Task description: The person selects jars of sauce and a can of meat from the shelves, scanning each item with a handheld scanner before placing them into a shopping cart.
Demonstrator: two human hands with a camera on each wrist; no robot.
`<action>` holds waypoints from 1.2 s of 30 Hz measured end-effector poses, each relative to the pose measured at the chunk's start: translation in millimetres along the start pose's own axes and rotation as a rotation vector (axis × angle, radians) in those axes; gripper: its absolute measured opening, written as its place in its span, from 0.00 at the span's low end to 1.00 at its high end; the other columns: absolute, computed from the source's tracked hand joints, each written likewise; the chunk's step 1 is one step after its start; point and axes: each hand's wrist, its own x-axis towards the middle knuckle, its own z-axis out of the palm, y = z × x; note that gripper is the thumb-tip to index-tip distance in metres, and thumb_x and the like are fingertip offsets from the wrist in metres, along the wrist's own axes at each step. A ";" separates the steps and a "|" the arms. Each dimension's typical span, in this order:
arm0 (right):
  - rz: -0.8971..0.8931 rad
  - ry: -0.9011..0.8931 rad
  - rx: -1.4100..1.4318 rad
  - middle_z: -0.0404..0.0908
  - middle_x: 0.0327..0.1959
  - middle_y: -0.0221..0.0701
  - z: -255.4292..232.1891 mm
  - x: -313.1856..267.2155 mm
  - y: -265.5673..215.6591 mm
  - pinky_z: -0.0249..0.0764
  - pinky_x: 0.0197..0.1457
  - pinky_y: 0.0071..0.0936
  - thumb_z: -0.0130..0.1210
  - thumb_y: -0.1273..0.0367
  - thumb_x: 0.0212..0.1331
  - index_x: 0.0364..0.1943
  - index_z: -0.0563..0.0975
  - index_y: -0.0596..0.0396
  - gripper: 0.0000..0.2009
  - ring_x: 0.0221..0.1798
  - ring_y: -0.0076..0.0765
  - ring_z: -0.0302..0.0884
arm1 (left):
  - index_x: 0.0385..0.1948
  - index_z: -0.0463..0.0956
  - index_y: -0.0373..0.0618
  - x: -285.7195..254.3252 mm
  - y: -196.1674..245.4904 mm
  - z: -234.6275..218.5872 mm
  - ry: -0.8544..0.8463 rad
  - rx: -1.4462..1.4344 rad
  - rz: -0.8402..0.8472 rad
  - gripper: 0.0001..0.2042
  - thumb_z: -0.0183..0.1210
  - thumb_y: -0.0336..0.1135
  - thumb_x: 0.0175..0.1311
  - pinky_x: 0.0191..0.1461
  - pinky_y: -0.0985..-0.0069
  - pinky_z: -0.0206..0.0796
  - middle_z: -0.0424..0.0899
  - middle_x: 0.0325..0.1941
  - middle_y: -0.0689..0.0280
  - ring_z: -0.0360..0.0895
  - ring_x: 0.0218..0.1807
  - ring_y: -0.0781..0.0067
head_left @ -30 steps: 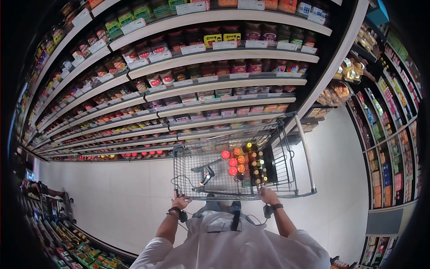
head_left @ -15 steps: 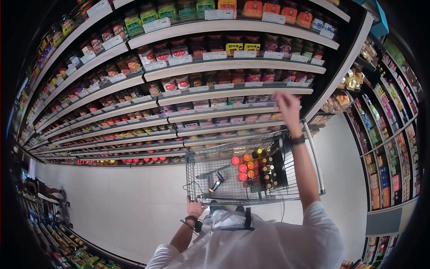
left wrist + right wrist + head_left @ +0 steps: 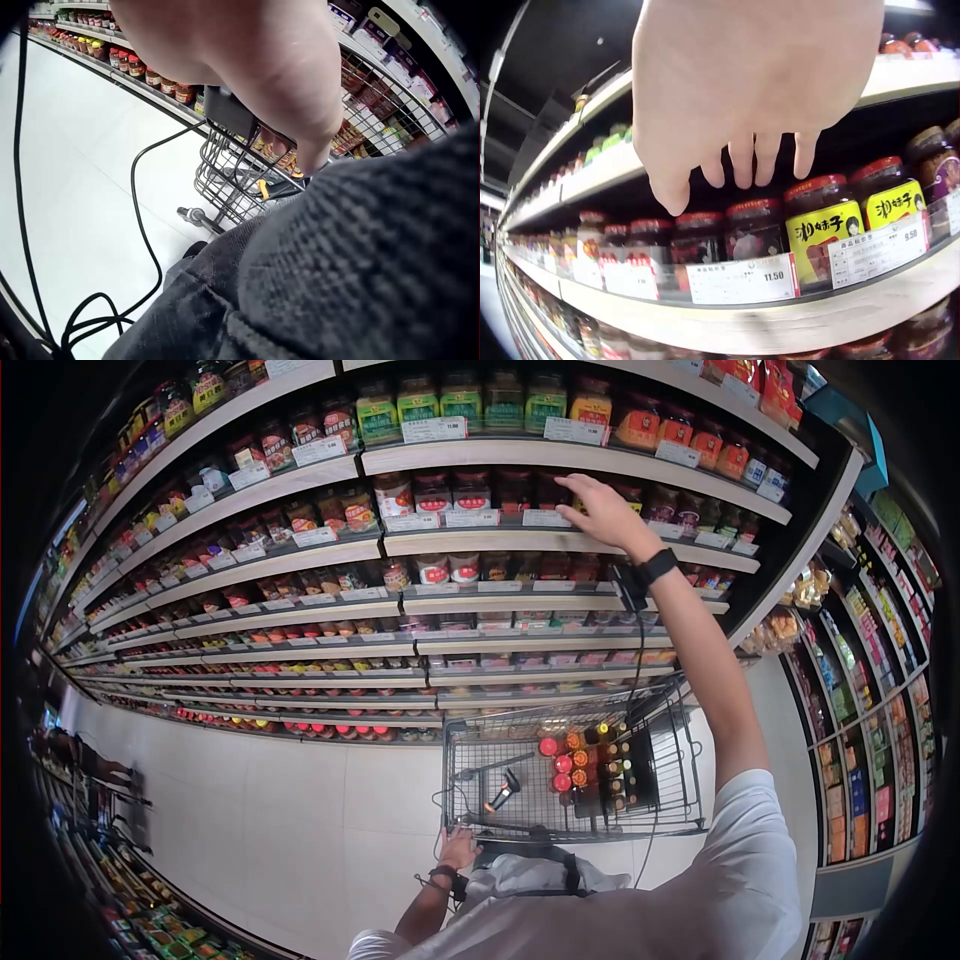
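My right hand (image 3: 606, 515) reaches to the second visible shelf from the top, fingers extended and holding nothing. In the right wrist view its fingertips hang just above dark glass jars (image 3: 756, 234) with red lids, behind an 11.50 price tag (image 3: 742, 280). Yellow-labelled jars (image 3: 823, 229) stand beside them. Low at the near side, my left hand (image 3: 460, 848) grips the rim of a wire shopping cart (image 3: 510, 828) at its left corner; in the left wrist view fingers (image 3: 277, 142) show below the palm. Inside the cart stand several bottles and jars with red, orange and yellow tops (image 3: 580, 760).
A handheld device (image 3: 503, 790) with orange trim lies in the cart's left part. Long shelves of jars (image 3: 300, 520) run leftward. A cable (image 3: 640, 660) hangs from the right wrist across the cart. Another person (image 3: 90, 757) is at far left; more shelves (image 3: 870, 760) stand right.
My right hand has left the cart's near rim, risen over the cart and moved up to the jar shelf. The left hand stays at the cart's corner. The view has shifted closer to the shelves.
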 end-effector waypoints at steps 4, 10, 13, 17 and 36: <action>0.123 -0.072 -0.340 0.82 0.46 0.46 30.6 19.1 1.9 0.75 0.55 0.51 0.52 0.50 0.67 0.53 0.78 0.59 0.25 0.52 0.55 0.80 | 0.59 0.74 0.51 0.6 -1.4 6.8 0.000 -0.044 -0.036 0.27 0.60 0.55 0.62 0.82 0.47 0.24 0.68 0.73 0.61 0.47 0.82 0.65; 0.333 -0.320 -0.308 0.86 0.44 0.43 48.4 41.7 31.9 0.78 0.50 0.52 0.50 0.51 0.68 0.41 0.82 0.53 0.20 0.50 0.52 0.83 | 0.58 0.76 0.54 -6.5 1.4 10.5 0.006 -0.063 -0.068 0.25 0.60 0.54 0.61 0.83 0.49 0.23 0.70 0.72 0.67 0.47 0.81 0.69; 0.270 -0.238 -0.317 0.86 0.43 0.43 63.5 38.5 50.2 0.79 0.50 0.50 0.52 0.54 0.67 0.39 0.82 0.54 0.17 0.49 0.52 0.83 | 0.58 0.75 0.51 -6.1 -0.7 14.7 -0.018 -0.087 -0.054 0.27 0.60 0.56 0.62 0.82 0.47 0.24 0.69 0.73 0.62 0.47 0.82 0.64; 0.222 -0.208 -0.272 0.85 0.39 0.48 58.8 38.1 53.3 0.78 0.51 0.49 0.54 0.54 0.67 0.37 0.80 0.60 0.19 0.47 0.55 0.83 | 0.57 0.76 0.51 -6.2 -2.0 19.5 0.004 -0.130 -0.073 0.26 0.61 0.56 0.61 0.82 0.47 0.22 0.68 0.73 0.60 0.46 0.82 0.64; 0.101 -0.099 -0.255 0.84 0.34 0.49 73.4 57.5 20.0 0.79 0.47 0.51 0.54 0.62 0.64 0.36 0.81 0.58 0.12 0.41 0.58 0.83 | 0.55 0.76 0.52 -2.1 0.7 17.2 0.007 -0.150 -0.087 0.26 0.62 0.56 0.60 0.82 0.47 0.23 0.67 0.73 0.58 0.46 0.82 0.63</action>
